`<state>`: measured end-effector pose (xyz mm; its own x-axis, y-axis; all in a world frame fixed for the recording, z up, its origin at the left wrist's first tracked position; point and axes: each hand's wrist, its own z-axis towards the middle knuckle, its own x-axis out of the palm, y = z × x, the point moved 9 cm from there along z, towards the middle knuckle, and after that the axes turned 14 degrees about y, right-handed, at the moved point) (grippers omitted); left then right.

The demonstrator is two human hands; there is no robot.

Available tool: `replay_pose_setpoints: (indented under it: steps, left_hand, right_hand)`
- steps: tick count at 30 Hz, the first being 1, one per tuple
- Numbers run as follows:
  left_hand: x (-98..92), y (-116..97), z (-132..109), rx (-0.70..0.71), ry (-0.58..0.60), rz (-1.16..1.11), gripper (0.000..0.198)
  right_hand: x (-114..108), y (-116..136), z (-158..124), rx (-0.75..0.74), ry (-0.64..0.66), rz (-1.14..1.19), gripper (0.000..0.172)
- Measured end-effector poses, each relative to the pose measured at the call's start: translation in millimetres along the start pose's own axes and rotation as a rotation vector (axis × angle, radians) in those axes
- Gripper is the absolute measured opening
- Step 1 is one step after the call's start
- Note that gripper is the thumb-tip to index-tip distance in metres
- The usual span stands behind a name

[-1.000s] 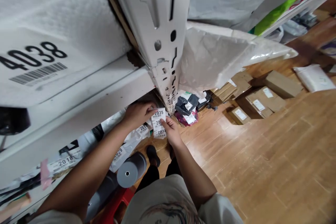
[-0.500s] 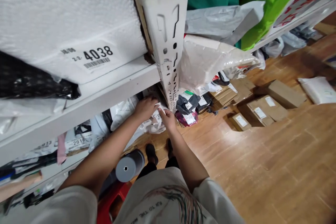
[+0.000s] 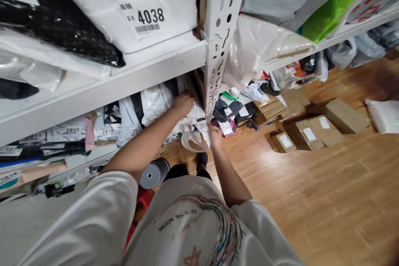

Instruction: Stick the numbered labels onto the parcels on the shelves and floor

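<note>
My right hand (image 3: 215,135) is closed on a strip of white number labels (image 3: 203,128), and its loose backing tail (image 3: 192,141) curls below. Higher and to the left, my left hand (image 3: 184,103) reaches in under the shelf board, against a white plastic parcel (image 3: 197,111) beside the upright post. Its fingers are curled, but what they grip, if anything, is hidden. Left of that hand, more bagged parcels stand in a row, among them a white plastic bag (image 3: 154,102) and a parcel marked 2018 (image 3: 107,131).
A perforated white post (image 3: 220,37) rises close to both hands. Above is a shelf edge (image 3: 162,68) with a white foam box (image 3: 174,12) on it. Cardboard boxes (image 3: 322,131) lie on the wooden floor at right. A grey roll (image 3: 152,174) stands near my feet.
My hands were together at the label strip; now they are apart. The left has moved to the parcel, and the right holds the strip lower, its tail hanging visible. The view has shifted.
</note>
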<state>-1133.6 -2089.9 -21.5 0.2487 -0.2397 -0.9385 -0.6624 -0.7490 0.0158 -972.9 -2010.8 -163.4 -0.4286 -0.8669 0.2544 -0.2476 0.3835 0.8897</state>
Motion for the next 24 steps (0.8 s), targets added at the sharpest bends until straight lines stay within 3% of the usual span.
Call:
replay_pose_setpoints:
  steps: [4, 6, 8, 10, 12, 15, 18, 21, 24]
  left_hand:
    - [-23.5, 1.3, -20.3, -0.061, -0.104, -0.076, 0.043]
    - [-26.9, -5.7, -52.1, -0.041, -0.168, -0.116, 0.045]
    - [-9.2, -17.9, -96.6, 0.018, -0.187, -0.138, 0.041]
    - [36.4, -34.4, -144.0, 0.141, -0.112, -0.148, 0.033]
    - [100.8, -43.4, -184.8, 0.25, -0.003, -0.155, 0.025]
    - [203.2, -18.3, -208.8, 0.185, 0.098, -0.162, 0.027]
    - [292.3, 34.6, -181.5, -0.005, 0.141, -0.16, 0.035]
    - [363.2, 83.1, -120.5, -0.125, 0.165, -0.147, 0.035]
    - [420.9, 115.4, -52.9, -0.131, 0.2, -0.133, 0.04]
  right_hand:
    - [-54.1, -29.1, -66.5, 0.037, -0.045, 0.016, 0.051]
    - [-73.8, -44.7, -99.8, 0.063, -0.042, 0.018, 0.051]
    - [-91.4, -58.2, -129.2, 0.084, -0.06, 0.011, 0.048]
    - [-109.1, -70.0, -152.5, 0.09, -0.107, 0.002, 0.043]
    - [-126.0, -82.2, -167.9, 0.08, -0.183, -0.041, 0.039]
    - [-133.6, -109.7, -169.2, 0.052, -0.236, -0.137, 0.036]
    - [-105.4, -155.4, -136.0, -0.003, -0.088, -0.197, 0.031]
    - [-58.5, -218.8, -80.2, -0.063, 0.139, -0.289, 0.026]
    - [-8.9, -296.7, -20.1, -0.088, 0.4, -0.426, 0.022]
